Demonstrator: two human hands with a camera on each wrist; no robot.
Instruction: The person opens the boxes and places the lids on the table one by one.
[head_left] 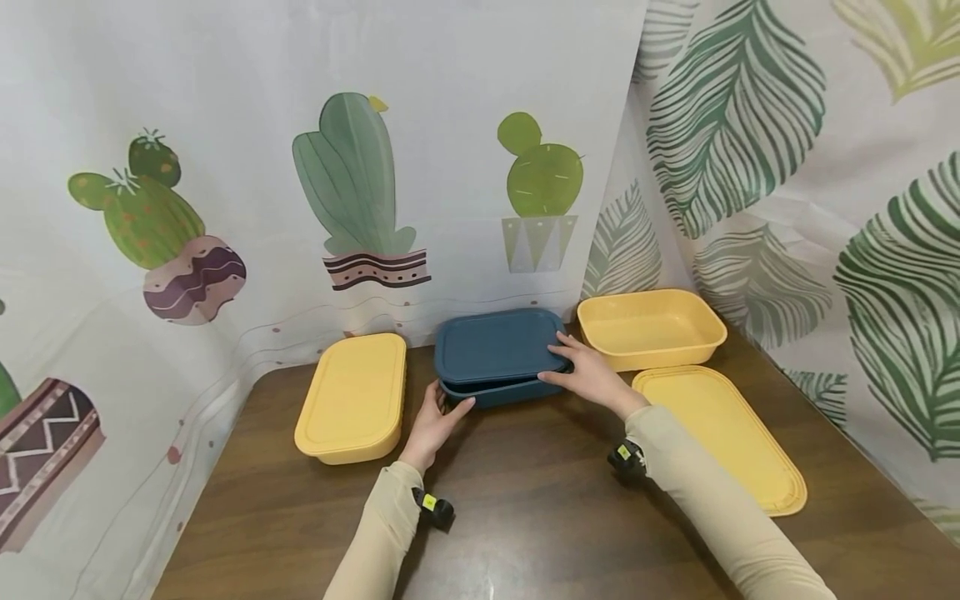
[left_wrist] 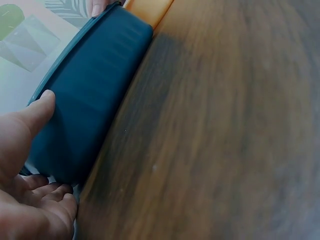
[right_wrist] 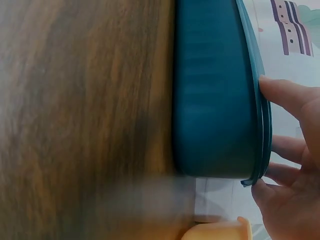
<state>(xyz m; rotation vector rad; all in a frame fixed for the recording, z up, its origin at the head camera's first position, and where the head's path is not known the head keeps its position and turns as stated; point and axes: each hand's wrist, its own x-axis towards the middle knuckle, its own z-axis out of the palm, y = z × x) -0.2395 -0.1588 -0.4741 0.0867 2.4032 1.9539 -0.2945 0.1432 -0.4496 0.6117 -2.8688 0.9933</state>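
A dark blue rectangular food container [head_left: 510, 394] stands on the table near the back wall. Its blue lid [head_left: 498, 346] lies over it, with a dark gap showing along the front left edge. My left hand [head_left: 433, 423] grips the container's front left corner; in the left wrist view the thumb presses the front wall [left_wrist: 90, 100] and the other fingers bend around the end. At the right end, my right hand [head_left: 594, 377] holds the lid by its edge. In the right wrist view its thumb touches the rim and the fingers spread around the lid's corner [right_wrist: 262, 150].
Left of the blue container sits a yellow container with its lid on [head_left: 352, 396]. An uncovered yellow container [head_left: 652, 325] stands at the back right, with a loose yellow lid [head_left: 723, 433] flat on the wooden table [head_left: 517, 517] before it. Patterned cloth [head_left: 450, 167] hangs behind.
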